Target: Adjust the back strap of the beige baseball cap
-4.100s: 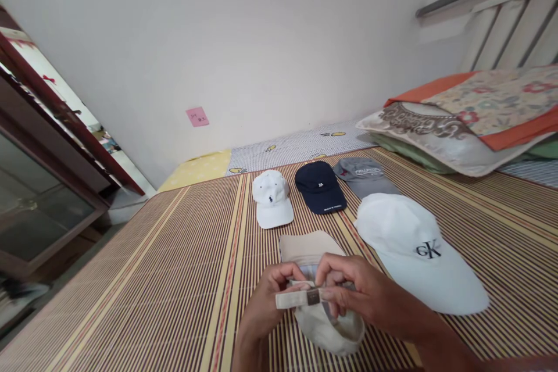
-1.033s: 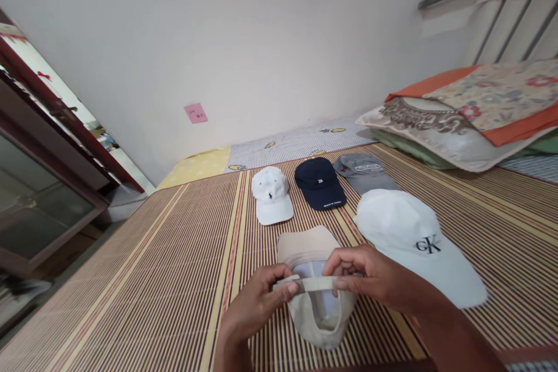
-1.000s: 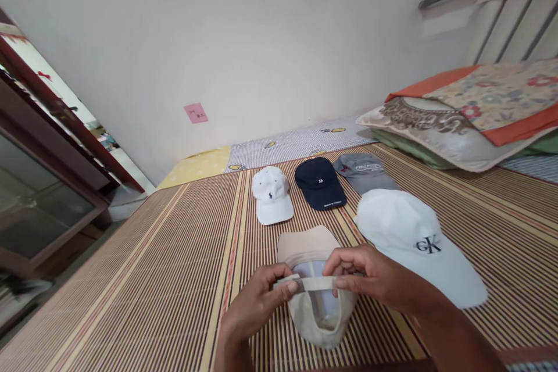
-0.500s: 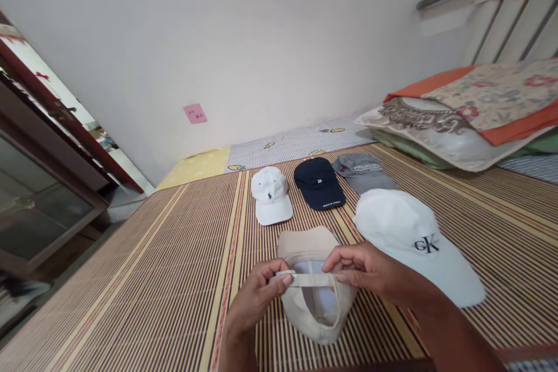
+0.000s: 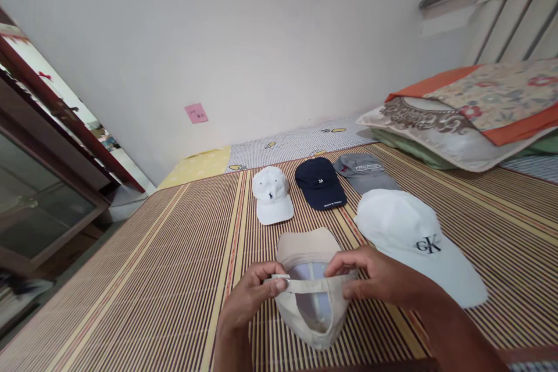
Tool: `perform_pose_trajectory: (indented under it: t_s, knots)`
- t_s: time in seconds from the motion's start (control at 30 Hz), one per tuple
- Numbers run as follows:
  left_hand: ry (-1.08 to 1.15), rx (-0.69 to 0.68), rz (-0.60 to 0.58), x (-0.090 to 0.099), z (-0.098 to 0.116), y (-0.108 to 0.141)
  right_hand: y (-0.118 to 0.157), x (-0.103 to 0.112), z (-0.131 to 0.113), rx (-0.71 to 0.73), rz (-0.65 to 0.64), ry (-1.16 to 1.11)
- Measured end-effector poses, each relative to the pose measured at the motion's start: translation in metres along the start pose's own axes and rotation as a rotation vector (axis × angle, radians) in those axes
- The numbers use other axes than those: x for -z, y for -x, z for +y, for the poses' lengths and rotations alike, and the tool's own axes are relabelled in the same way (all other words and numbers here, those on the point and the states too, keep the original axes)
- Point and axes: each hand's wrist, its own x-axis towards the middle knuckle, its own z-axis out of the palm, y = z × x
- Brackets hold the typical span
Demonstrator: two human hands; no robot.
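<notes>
- Beige cap (image 5: 310,317), upturned with its hollow facing us, sits low at the middle of the striped bamboo mat (image 5: 152,279), its brim pointing away toward the wall.
- We pinch the cap's back strap (image 5: 305,285) at both ends: our left hand (image 5: 248,302) grips the loose strap tip between thumb and fingers, while our right hand (image 5: 375,279) clamps the strap where it meets the cap's rim.
- The strap runs taut and level between our two hands, across the cap's rear opening.
- Just right of our right hand lies a large white cap (image 5: 414,244) with dark letters on its front, brim toward the near right.
- Farther off, three more caps lie in a row on the mat: a small white cap (image 5: 271,202) on the left, a navy cap (image 5: 319,183) in the middle, and a grey cap (image 5: 364,171) on the right.
- Beyond them, a patterned sheet (image 5: 296,142) shows along the wall, where a pink note (image 5: 196,113) is stuck.
- Stacked pillows (image 5: 471,116) fill the far right; a dark wood-framed door (image 5: 47,186) stands at the left.
</notes>
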Motion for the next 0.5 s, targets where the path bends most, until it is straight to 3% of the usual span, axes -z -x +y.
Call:
perform_pose_trajectory:
  t_s: [0.1,0.27,0.5]
  knots:
    - [0.002,-0.022,0.018,-0.001,0.002,-0.001,0.001,-0.002,-0.001,-0.019,-0.033,0.1]
    - [-0.038,-0.085,0.076,0.003,0.01,0.002,0.0,-0.007,-0.003,-0.043,0.04,0.281]
    - [-0.151,-0.051,0.01,0.02,0.015,0.011,-0.001,-0.002,0.0,0.013,-0.041,0.03]
